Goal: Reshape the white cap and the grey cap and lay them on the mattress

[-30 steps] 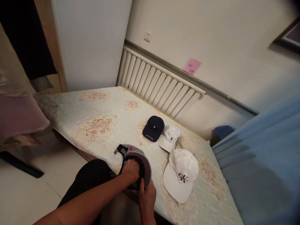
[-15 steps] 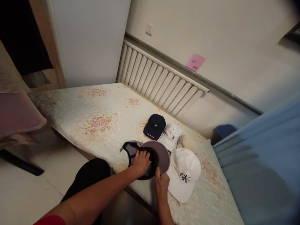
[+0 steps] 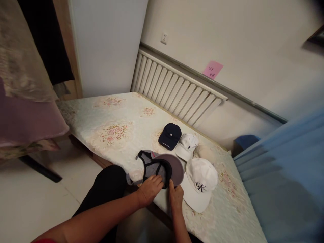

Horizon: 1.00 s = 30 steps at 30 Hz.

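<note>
A grey baseball cap (image 3: 177, 168) with black inner trim lies tipped so its inside faces me, its brim to the right. My left hand (image 3: 151, 189) is closed on the near edge of the crown, fingers curled over into the inside. At the base of the brim, my right hand (image 3: 176, 195) pinches the cap, thumb on the brim's underside. Just right of that hand is a large white cap (image 3: 202, 175) with black letters. Beyond the grey cap sit a navy cap (image 3: 170, 135), a smaller white cap (image 3: 186, 145) and a beige cap (image 3: 205, 153), partly hidden.
The caps rest on a bed-like surface with a floral cover (image 3: 113, 111). A white radiator (image 3: 174, 87) runs along the wall behind it. Blue curtain (image 3: 283, 175) hangs at the right. Draped cloths (image 3: 27, 114) are at the left, and my knee (image 3: 108, 182) is by the near edge.
My left hand has drawn back from deep inside the grey cap to its near edge, so more of the lining shows. The right hand stays at the brim. The view has shifted slightly.
</note>
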{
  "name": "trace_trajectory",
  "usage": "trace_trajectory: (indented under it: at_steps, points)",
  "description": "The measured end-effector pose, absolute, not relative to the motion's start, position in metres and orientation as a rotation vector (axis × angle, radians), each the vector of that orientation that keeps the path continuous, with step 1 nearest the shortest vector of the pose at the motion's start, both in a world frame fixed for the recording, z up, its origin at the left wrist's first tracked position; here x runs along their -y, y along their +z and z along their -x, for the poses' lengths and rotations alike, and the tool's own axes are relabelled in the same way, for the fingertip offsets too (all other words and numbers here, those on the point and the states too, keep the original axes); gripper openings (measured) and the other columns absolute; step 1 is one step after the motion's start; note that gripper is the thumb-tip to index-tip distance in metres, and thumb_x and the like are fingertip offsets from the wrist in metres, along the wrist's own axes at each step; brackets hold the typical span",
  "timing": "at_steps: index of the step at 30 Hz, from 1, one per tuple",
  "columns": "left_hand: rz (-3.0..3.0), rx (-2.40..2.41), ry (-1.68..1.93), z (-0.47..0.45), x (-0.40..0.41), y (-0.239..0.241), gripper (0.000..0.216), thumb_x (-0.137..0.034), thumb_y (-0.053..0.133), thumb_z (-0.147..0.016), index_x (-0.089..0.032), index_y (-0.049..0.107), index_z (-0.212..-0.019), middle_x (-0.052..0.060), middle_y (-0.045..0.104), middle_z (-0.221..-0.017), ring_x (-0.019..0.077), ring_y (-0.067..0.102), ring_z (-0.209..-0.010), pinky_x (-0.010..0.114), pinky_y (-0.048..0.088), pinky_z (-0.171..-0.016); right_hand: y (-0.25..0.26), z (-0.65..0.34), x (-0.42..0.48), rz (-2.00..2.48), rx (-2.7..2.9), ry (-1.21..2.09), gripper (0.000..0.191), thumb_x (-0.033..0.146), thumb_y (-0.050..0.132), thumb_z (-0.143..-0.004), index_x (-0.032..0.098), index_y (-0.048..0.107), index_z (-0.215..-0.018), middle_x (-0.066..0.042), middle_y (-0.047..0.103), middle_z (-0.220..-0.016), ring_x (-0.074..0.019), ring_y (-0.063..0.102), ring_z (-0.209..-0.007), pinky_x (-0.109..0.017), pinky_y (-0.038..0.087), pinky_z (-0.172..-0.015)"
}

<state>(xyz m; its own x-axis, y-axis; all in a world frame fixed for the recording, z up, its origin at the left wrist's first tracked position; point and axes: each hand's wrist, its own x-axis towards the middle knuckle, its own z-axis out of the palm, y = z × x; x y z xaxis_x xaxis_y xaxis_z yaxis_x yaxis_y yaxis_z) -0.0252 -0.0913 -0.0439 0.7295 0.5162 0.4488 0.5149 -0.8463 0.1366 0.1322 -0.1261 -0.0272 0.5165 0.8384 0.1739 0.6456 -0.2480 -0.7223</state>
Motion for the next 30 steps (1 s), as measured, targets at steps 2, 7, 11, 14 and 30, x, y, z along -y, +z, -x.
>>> trace_trajectory:
  at_steps: [2,7,11,14,30]
  points:
    - [-2.903,-0.926,0.807,0.03,0.092,-0.045,0.021,-0.016,0.043,-0.09,-0.013,0.055,-0.107,0.012,0.056,-0.114,0.0231,0.049,-0.108,0.036,0.039,-0.09,-0.027,-0.131,0.13,1.956,1.223,0.332,0.047,0.048,0.043,-0.081,0.01,0.069,-0.088,-0.02,0.071,-0.088,-0.0287,0.066,-0.083,-0.033,0.046,-0.072]
    - [-2.892,-1.075,0.759,0.042,0.095,-0.045,0.019,-0.014,0.038,-0.091,-0.015,0.057,-0.095,0.009,0.056,-0.097,0.0215,0.049,-0.089,0.035,0.041,-0.076,-0.022,-0.126,0.138,1.906,1.244,0.327,0.043,0.049,0.044,-0.081,0.013,0.067,-0.09,-0.014,0.071,-0.087,-0.0251,0.065,-0.081,-0.031,0.045,-0.071]
    - [-2.899,-1.133,0.82,0.051,0.095,-0.044,0.022,-0.014,0.036,-0.093,-0.017,0.056,-0.099,0.009,0.054,-0.101,0.0213,0.046,-0.093,0.036,0.038,-0.08,-0.018,-0.125,0.142,1.901,1.245,0.286,0.039,0.05,0.044,-0.081,0.017,0.064,-0.079,-0.009,0.069,-0.075,-0.0216,0.061,-0.069,-0.03,0.042,-0.064]
    - [-2.945,-1.031,0.702,0.058,0.092,-0.045,0.019,-0.015,0.038,-0.092,-0.017,0.057,-0.089,0.007,0.055,-0.09,0.0206,0.046,-0.087,0.035,0.037,-0.077,-0.018,-0.126,0.143,1.933,1.23,0.264,0.038,0.051,0.043,-0.08,0.018,0.061,-0.072,-0.005,0.065,-0.064,-0.0201,0.056,-0.06,-0.029,0.04,-0.06]
    - [-3.022,-0.922,0.519,0.061,0.081,-0.036,0.015,-0.016,0.043,-0.091,-0.016,0.058,-0.086,0.007,0.056,-0.085,0.0207,0.047,-0.083,0.034,0.033,-0.068,-0.029,-0.134,0.123,2.175,1.125,0.354,0.037,0.045,0.05,-0.075,0.015,0.067,-0.062,-0.021,0.068,-0.07,-0.0325,0.064,-0.074,-0.034,0.039,-0.059]
